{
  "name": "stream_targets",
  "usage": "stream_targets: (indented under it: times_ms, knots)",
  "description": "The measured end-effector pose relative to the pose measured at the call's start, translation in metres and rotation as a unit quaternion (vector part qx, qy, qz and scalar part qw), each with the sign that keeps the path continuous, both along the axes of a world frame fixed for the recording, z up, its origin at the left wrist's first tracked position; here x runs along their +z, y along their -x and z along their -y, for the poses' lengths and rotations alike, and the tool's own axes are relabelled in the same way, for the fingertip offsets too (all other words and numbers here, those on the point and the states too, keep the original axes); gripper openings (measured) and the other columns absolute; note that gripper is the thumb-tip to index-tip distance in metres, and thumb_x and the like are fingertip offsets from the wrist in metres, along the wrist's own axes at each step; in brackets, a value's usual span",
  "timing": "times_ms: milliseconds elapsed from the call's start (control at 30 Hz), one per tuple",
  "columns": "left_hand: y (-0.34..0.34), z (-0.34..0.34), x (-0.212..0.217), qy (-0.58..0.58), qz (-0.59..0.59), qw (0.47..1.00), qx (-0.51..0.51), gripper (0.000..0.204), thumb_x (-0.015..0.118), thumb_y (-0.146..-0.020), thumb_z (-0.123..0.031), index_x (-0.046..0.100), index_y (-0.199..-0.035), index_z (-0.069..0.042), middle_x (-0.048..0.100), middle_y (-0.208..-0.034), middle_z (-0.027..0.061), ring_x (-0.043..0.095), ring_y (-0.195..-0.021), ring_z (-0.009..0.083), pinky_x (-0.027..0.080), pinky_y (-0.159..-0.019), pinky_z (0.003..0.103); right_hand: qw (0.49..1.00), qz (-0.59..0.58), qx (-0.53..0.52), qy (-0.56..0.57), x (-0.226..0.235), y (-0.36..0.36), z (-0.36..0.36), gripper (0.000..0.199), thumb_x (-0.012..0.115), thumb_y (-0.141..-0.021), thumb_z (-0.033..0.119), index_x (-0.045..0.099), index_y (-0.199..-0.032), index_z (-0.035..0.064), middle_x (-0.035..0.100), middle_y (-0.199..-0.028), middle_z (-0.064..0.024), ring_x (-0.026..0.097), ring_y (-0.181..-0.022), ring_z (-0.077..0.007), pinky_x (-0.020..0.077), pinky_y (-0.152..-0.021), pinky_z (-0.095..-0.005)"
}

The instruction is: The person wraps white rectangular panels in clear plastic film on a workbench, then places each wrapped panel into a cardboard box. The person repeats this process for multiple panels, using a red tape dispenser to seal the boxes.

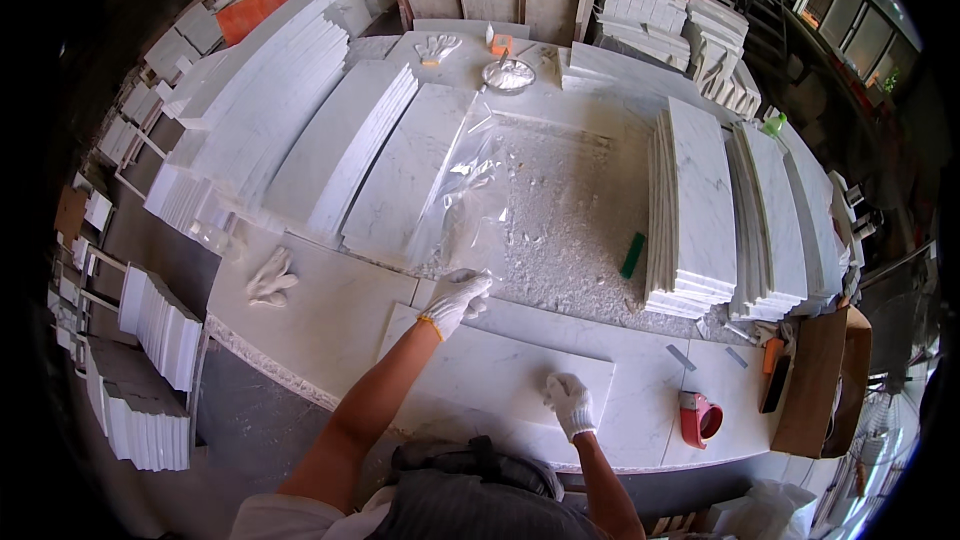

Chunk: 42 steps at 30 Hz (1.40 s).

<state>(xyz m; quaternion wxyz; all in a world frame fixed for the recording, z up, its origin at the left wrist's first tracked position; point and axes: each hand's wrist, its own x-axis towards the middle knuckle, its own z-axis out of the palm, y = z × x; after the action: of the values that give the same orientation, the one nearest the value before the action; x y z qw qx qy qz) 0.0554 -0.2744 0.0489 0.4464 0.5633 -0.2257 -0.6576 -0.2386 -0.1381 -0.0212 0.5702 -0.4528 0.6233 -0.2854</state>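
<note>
A white marble slab (500,365) with faint grey veins lies flat in front of me on the pale worktop. At its far left side is my left hand (458,302), in a white glove with a yellow cuff, its fingers curled closed. Crumpled clear plastic film (475,200) lies just beyond that hand; whether the fingers grip it is hidden. My right hand (570,404), also gloved, is closed on or just over the right part of the slab. Anything inside its fingers is too small to make out.
Stacks of marble slabs (345,145) stand left, with more slabs (700,190) right, around a rubble-strewn recess (560,210). A green block (632,255), red tape dispenser (700,420), cardboard box (815,390), spare gloves (271,278) and a metal bowl (508,77) lie about.
</note>
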Motion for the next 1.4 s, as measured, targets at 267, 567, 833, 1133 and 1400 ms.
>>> stream_targets:
  times_ms: [267,567,833,1133,1400]
  knots:
    - [-0.003,-0.038,0.016,-0.043,-0.004,0.987,-0.153,0.023,0.078,-0.088,-0.028,0.064,-0.087,-0.010,0.060,-0.072,-0.0010,0.053,-0.056,0.0064,0.039,-0.046,0.023,0.958,-0.030,0.033,0.282,0.074,-0.098,0.063,0.059,0.077,-0.090,0.025,0.050,-0.138,0.0038,0.067,-0.117,-0.0137,0.071,-0.096,-0.0224,0.0571,-0.085,-0.0323]
    - [-0.034,-0.062,0.043,-0.020,0.004,0.991,-0.129,0.022,0.070,-0.095,-0.024,0.057,-0.084,-0.010,0.058,-0.073,0.0029,0.055,-0.061,0.0123,0.041,-0.052,0.027,0.973,0.202,-0.077,0.076,0.073,-0.113,0.071,0.019,0.062,-0.100,0.018,0.068,-0.107,0.0013,0.068,-0.093,-0.0044,0.062,-0.078,-0.0103,0.0543,-0.070,-0.0287]
    - [-0.099,-0.066,0.006,0.076,-0.024,0.963,0.256,0.018,0.071,-0.094,-0.019,0.060,-0.083,-0.009,0.063,-0.074,0.0031,0.059,-0.061,0.0117,0.045,-0.053,0.027,0.947,0.206,-0.245,0.030,0.061,-0.087,0.064,0.024,0.064,-0.099,0.031,0.060,-0.089,0.0101,0.051,-0.072,0.0030,0.046,-0.059,-0.0076,0.0471,-0.060,-0.0288]
    - [-0.179,-0.093,-0.009,0.085,0.220,0.917,0.320,0.006,0.066,-0.089,-0.012,0.063,-0.089,-0.007,0.062,-0.076,0.0009,0.057,-0.063,0.0075,0.048,-0.054,0.025,0.779,0.401,-0.482,0.021,0.013,0.052,0.097,0.041,0.057,-0.103,0.033,0.042,-0.069,0.0180,0.031,-0.059,0.0065,0.023,-0.049,-0.0087,0.0236,-0.046,-0.0262]
    - [-0.271,-0.174,-0.032,0.079,0.245,0.872,0.417,0.020,0.064,-0.091,-0.012,0.050,-0.076,-0.011,0.051,-0.071,-0.0042,0.048,-0.063,0.0053,0.040,-0.055,0.024,0.807,0.136,-0.559,0.133,0.002,0.143,0.050,0.024,0.060,-0.101,0.034,0.059,-0.092,0.0119,0.051,-0.077,0.0033,0.050,-0.066,-0.0113,0.0421,-0.058,-0.0237]
